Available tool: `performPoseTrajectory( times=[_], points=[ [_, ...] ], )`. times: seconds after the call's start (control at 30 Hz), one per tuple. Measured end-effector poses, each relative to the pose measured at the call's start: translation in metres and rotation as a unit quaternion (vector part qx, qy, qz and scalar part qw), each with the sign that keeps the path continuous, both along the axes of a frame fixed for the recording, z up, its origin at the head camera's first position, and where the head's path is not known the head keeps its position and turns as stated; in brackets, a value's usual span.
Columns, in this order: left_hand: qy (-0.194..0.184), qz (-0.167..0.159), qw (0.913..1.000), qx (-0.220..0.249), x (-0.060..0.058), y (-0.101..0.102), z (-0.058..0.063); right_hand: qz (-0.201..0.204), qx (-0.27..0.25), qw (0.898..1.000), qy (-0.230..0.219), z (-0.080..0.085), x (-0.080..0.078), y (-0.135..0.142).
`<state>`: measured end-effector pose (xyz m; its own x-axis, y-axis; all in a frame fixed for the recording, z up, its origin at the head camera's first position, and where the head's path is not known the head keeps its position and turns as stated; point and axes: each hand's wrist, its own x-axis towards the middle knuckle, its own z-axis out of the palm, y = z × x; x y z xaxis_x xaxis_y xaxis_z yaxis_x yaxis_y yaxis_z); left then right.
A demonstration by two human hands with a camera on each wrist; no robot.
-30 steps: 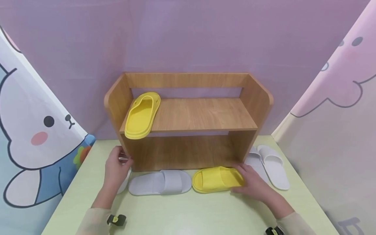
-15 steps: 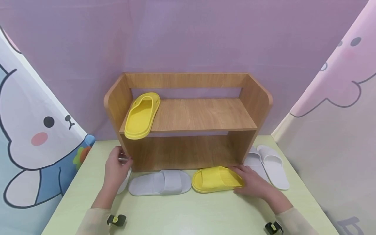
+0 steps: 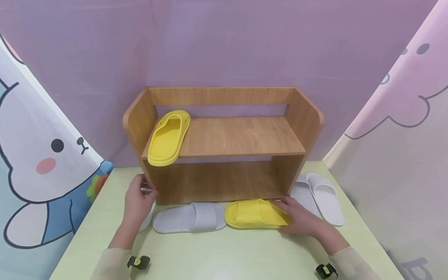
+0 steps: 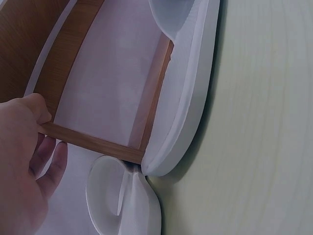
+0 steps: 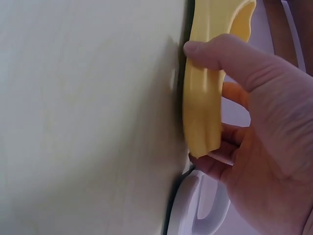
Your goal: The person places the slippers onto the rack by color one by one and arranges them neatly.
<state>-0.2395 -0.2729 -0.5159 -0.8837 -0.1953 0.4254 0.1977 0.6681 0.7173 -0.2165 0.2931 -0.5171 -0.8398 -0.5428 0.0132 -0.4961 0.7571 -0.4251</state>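
Note:
A yellow slipper (image 3: 247, 214) lies sideways on the table in front of a wooden shoe rack (image 3: 241, 136). My right hand (image 3: 300, 217) holds its right-hand end. In the right wrist view the thumb presses the near side of the yellow slipper (image 5: 203, 110), with fingers behind it. At the rack's left side, my left hand (image 3: 138, 204) pinches the front edge of the side panel (image 4: 95, 140), thumb on one face and fingers on the other. A grey slipper (image 3: 189, 217) lies lengthwise left of the yellow one, their ends nearly touching or touching.
Another yellow slipper (image 3: 168, 138) sits at the left of the upper shelf, its end overhanging the front edge. White slippers (image 3: 327, 198) lie right of the rack. A pale slipper (image 3: 148, 217) is partly hidden behind my left hand. A purple backdrop (image 3: 224, 42) stands behind.
The yellow slipper in my right hand has shifted slightly left towards the grey one and turned more parallel to the rack. My left hand has stayed in place.

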Motion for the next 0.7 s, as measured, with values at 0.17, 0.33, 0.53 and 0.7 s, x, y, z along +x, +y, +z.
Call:
performPoseTrajectory(
  times=[0.17,0.33,0.53,0.7],
  points=[
    [0.002,-0.001,1.0,-0.003,0.0,0.0,0.001,0.002,-0.006,1.0,0.013,0.0,0.002,0.001],
    [0.003,-0.003,1.0,0.001,0.0,0.0,0.001,0.013,-0.028,0.999,0.042,0.003,0.003,0.0],
    [0.007,-0.007,0.9999,0.004,0.0,-0.001,0.001,0.016,-0.044,0.996,0.076,0.011,0.006,-0.002],
    [0.011,-0.009,0.9999,0.004,-0.001,-0.001,-0.001,0.014,-0.054,0.994,0.089,0.02,0.01,-0.004]
  ],
)
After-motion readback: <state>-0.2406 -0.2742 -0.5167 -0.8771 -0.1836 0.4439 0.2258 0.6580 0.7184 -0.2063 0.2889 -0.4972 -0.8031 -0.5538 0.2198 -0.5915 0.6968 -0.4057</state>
